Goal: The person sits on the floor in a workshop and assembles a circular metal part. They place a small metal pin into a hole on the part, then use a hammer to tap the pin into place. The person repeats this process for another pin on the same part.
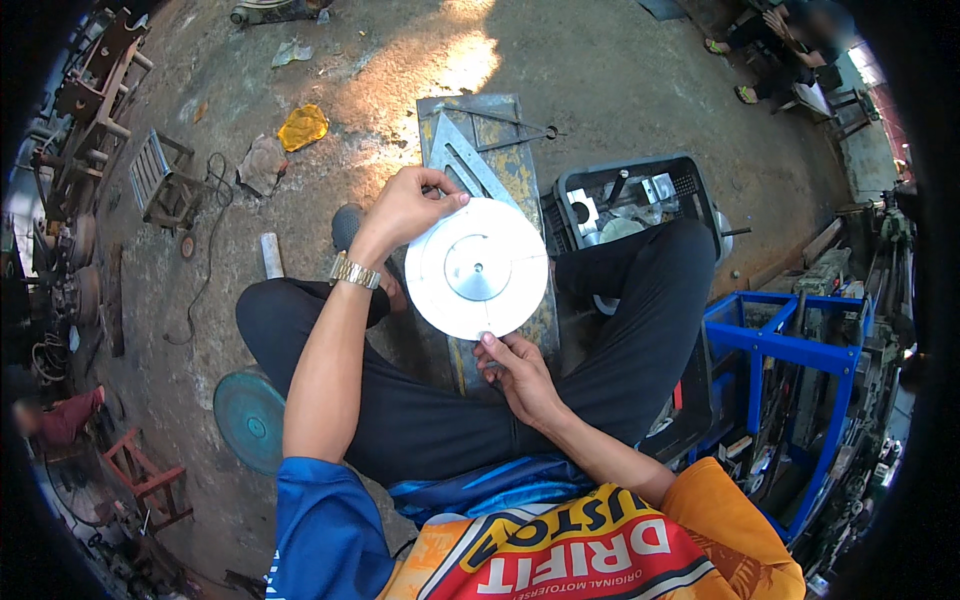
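Note:
A shiny round metal disc (435, 290) with a raised hub and a small centre hole is between my hands, over a worn narrow bench (530, 185). My left hand (415, 208) grips its upper left rim, with the thumb on the face and the fingers curled behind. At the lower rim, my right hand (518, 375) pinches the edge with its thumb on top and its fingers partly hidden underneath. Beyond the disc, a slotted metal set square (460, 155) lies on the bench. Next to it is a pair of thin-legged dividers (505, 122).
To the right stands a dark plastic crate (690, 180) of metal parts, with a blue metal frame (785, 345) nearer me. A round green object (248, 420), a small slatted stool (160, 180) and yellow plastic (303, 127) are on the left. Another person (800, 45) sits far right.

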Demonstrator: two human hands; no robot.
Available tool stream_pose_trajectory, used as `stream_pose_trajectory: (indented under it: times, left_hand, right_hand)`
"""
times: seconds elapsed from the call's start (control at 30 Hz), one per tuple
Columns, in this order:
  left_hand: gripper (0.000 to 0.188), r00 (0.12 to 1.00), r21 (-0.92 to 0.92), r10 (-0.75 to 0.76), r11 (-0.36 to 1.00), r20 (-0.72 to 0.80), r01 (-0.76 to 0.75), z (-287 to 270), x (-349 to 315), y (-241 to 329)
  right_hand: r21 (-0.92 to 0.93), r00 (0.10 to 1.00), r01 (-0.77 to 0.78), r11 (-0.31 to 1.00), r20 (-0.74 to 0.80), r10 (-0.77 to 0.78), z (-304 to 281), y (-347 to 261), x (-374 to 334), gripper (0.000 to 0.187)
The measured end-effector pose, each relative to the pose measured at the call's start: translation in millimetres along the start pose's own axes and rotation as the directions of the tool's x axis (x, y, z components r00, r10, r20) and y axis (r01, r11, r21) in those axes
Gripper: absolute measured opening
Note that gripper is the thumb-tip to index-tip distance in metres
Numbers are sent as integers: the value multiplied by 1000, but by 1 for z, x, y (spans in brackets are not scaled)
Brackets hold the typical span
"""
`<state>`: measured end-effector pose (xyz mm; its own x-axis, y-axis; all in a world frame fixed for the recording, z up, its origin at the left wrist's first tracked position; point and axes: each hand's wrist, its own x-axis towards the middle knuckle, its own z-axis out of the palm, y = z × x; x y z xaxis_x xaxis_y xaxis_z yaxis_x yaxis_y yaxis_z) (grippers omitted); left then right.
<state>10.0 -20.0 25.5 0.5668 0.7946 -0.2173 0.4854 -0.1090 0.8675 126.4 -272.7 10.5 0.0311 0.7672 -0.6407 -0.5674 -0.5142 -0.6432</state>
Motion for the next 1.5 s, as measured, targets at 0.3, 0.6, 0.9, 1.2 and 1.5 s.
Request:
stream_pose_trajectory:
  times: [0.3, 0.6, 0.9, 1.2, 1.5]
  left_hand:
    - [30, 996, 16, -86, 996, 32, 86, -1, 3, 0]
    - [37, 984, 67, -119, 992, 133, 111, -6, 10, -4]
    - [33, 946, -166, -247, 944, 210, 284, -2, 20, -14]
    - [31, 948, -67, -227, 967, 222, 247, -6, 25, -15]
    - [30, 961, 35, -191, 982, 201, 188, -6, 21, -2]
  right_hand:
    - [-22, 984, 134, 991, -111, -136, 4, 4, 9, 24]
    - [-45, 979, 163, 986, -117, -167, 3, 8, 10, 22]
    - [-73, 963, 223, 972, -139, -231, 0, 19, 15, 28]
    - [-88, 970, 211, 973, -105, -220, 3, 11, 11, 28]
    - [-208, 987, 140, 968, -53, -154, -1, 4, 12, 30]
